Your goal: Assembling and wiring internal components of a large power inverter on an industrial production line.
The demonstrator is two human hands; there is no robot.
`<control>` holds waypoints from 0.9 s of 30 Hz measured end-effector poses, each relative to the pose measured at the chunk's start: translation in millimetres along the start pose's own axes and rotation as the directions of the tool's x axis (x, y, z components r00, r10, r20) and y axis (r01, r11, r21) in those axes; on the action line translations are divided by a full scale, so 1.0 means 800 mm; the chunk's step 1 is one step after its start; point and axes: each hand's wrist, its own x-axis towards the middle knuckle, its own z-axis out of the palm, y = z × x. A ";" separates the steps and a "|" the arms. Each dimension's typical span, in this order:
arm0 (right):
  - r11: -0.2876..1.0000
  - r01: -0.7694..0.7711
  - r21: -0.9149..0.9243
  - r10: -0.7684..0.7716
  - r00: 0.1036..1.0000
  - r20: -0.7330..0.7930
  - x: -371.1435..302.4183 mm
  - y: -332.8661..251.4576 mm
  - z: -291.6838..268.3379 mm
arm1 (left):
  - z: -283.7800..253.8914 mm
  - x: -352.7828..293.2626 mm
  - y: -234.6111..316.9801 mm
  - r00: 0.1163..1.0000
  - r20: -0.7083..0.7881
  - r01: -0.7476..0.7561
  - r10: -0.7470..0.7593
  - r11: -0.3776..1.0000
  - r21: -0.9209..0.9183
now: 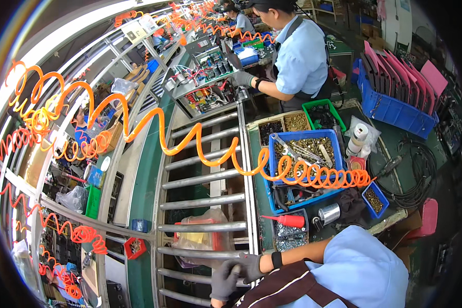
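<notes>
Both my hands wear grey gloves and meet over the metal rollers (203,227) of the conveyor at the bottom. My left hand (222,281) is closed, its fingers curled and its thumb against the other glove; anything inside it is hidden. My right hand (250,268), with a black band at the wrist, reaches in from the right and touches the left; its fingers are mostly covered. Below the rollers, near the hands, lies a clear plastic bag (203,231) over a red bin. On the bench beside my right forearm is a grey tray of small metal fasteners (291,238).
An orange coiled air hose (195,138) hangs across the conveyor to the bench. A blue bin (337,141) there holds brass-coloured hardware and wrenches. A red-nozzled bottle (290,220) and metal can (329,213) stand nearby. Farther up, a co-worker (303,56) handles an open electronics chassis (208,95).
</notes>
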 end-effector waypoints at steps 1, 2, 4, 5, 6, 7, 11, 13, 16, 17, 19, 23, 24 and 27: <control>1.000 0.016 0.008 -0.016 1.000 0.011 0.006 -0.005 -0.004 | -0.006 -0.008 -0.018 0.998 -0.065 0.023 -0.015 0.992 0.120; 0.999 0.029 0.017 -0.030 0.999 0.023 0.003 -0.007 -0.006 | -0.011 -0.016 -0.031 0.992 -0.127 0.054 -0.024 0.971 0.235; 0.997 0.049 -0.061 -0.042 0.994 0.102 0.015 -0.003 0.012 | -0.019 -0.038 -0.066 0.977 -0.191 0.181 -0.096 0.849 0.496; 0.994 0.080 -0.079 -0.079 0.997 0.016 0.016 0.003 0.019 | -0.020 -0.047 -0.073 0.969 -0.174 0.245 -0.177 0.800 0.548; 0.989 0.109 -0.100 -0.117 0.991 -0.069 0.015 0.007 0.026 | -0.020 -0.057 -0.079 0.953 -0.161 0.302 -0.258 0.742 0.599; 0.984 0.138 -0.114 -0.151 0.982 -0.115 0.017 0.005 0.029 | -0.019 -0.079 -0.103 0.943 -0.197 0.333 -0.268 0.756 0.564; 0.983 0.132 -0.130 -0.145 0.985 -0.097 0.010 -0.001 0.016 | -0.010 -0.119 -0.116 0.858 -0.210 0.514 -0.470 0.759 0.401; 0.985 0.119 -0.125 -0.130 0.987 -0.089 0.005 0.000 0.007 | -0.005 -0.135 -0.132 0.843 -0.175 0.533 -0.508 0.745 0.401; 0.993 0.057 -0.102 -0.058 0.998 -0.004 -0.004 0.003 -0.016 | 0.000 -0.146 -0.147 0.829 -0.120 0.541 -0.546 0.730 0.418; 0.994 0.041 -0.105 -0.047 0.997 -0.062 -0.011 0.006 -0.021 | 0.001 -0.145 -0.145 0.833 -0.120 0.536 -0.540 0.737 0.411; 0.992 -0.016 -0.125 0.006 0.997 -0.078 -0.020 0.012 -0.032 | 0.002 -0.139 -0.136 0.850 -0.119 0.513 -0.513 0.759 0.401; 0.990 -0.072 -0.124 0.047 0.980 -0.195 -0.042 0.026 -0.029 | 0.006 -0.128 -0.131 0.889 -0.138 0.457 -0.437 0.823 0.338; 0.989 -0.076 -0.125 0.051 0.979 -0.195 -0.046 0.027 -0.029 | 0.007 -0.126 -0.134 0.890 -0.135 0.454 -0.435 0.825 0.337; 0.995 -0.063 -0.081 0.043 0.974 -0.224 -0.058 0.032 -0.026 | 0.012 -0.122 -0.141 0.916 -0.099 0.397 -0.388 0.850 0.345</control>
